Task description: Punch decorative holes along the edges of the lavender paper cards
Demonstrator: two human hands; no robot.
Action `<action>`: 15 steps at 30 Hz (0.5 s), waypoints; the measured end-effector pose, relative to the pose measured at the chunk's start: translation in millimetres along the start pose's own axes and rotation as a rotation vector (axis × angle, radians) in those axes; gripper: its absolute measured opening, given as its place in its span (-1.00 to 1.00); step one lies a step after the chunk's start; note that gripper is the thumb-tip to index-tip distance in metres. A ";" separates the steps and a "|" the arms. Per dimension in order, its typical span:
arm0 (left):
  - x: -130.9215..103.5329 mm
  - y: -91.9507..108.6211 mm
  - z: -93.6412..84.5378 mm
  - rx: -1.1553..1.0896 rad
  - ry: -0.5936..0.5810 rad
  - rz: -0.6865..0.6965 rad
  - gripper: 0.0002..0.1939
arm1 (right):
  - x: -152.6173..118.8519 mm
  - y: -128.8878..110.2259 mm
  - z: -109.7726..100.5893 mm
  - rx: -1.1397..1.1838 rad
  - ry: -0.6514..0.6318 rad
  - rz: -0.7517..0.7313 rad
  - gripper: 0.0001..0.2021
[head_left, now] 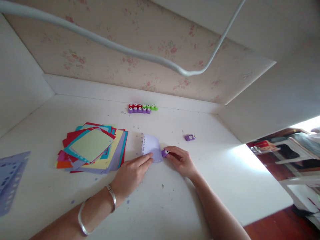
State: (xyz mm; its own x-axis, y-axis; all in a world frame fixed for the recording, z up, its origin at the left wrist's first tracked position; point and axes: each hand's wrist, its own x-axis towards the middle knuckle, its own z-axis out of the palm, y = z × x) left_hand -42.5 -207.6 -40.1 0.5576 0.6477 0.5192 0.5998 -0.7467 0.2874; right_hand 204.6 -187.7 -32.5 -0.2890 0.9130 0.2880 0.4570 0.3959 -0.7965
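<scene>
A small lavender sheet of paper (pixel 151 143) lies on the white table, with a row of punched holes down its left edge. My left hand (pixel 133 170) rests on its lower left part, the fingers stretched out flat. At the right edge of the sheet is a small purple paper punch (pixel 164 153) with a white and black button. My right hand (pixel 181 160) pinches this punch between thumb and fingers. Whether the paper sits inside its slot I cannot tell.
Two more purple punches (pixel 190 137) lie to the right. Red, green and purple punches (pixel 140 108) stand in rows near the back wall. A pile of coloured paper (pixel 92 145) lies left, punched lavender sheets (pixel 12 180) farther left. A white cable (pixel 125 50) hangs across the top.
</scene>
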 end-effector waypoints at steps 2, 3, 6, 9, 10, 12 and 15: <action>0.5 0.3 -0.8 0.006 0.001 0.004 -0.54 | 0.0 -0.5 0.0 -0.006 -0.002 0.006 -0.78; 0.7 0.5 -1.2 0.007 0.001 0.009 -0.54 | 0.0 -0.8 -0.1 -0.010 -0.003 0.007 -0.78; 0.7 0.9 -1.8 0.010 0.004 0.021 -0.55 | -0.1 -1.3 -0.2 -0.018 -0.004 0.001 -0.78; 0.1 1.1 -1.8 0.018 0.005 0.017 -0.56 | -0.1 -1.7 0.1 -0.019 0.004 -0.021 -0.78; 0.0 1.2 -1.8 0.021 0.003 0.014 -0.56 | -0.1 -1.7 0.4 -0.021 0.006 -0.030 -0.77; 0.0 1.3 -1.8 0.024 0.000 0.007 -0.56 | -0.2 -1.5 1.1 -0.031 0.013 -0.052 -0.77; 0.2 1.5 -1.7 0.020 0.002 0.003 -0.56 | -0.6 -0.3 2.4 -0.039 0.018 -0.076 -0.76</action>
State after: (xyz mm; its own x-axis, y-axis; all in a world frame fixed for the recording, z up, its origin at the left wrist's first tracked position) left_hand -42.5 -208.8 -38.3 0.5581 0.6454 0.5215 0.6095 -0.7453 0.2702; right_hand 202.6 -188.6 -33.6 -0.3088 0.8816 0.3571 0.4669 0.4675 -0.7506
